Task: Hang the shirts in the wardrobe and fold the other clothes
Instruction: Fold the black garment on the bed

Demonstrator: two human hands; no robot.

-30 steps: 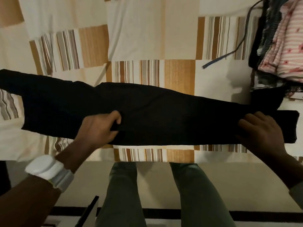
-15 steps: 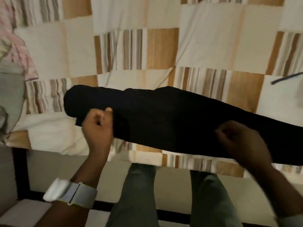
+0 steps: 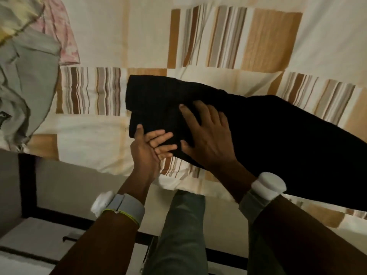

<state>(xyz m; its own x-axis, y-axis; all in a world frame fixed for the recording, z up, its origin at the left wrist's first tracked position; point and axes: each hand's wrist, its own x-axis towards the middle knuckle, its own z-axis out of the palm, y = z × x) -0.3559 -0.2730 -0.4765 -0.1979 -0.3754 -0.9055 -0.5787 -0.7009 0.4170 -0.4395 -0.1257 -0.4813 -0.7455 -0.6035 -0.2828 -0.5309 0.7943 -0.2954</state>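
While black garment (image 3: 248, 126) lies across striped bedsheet (image 3: 218, 36), folded end at left: right hand (image 3: 208, 135) flat, fingers spread, pressing fold. Left hand (image 3: 151, 143) loosely open at near edge, grasping nothing. Tip imo: pin crease, smooth outward, line edges before next fold.

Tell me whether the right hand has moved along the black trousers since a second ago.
Yes. The right hand has moved from the trousers' right end to their folded left end, and now lies flat beside the left hand.
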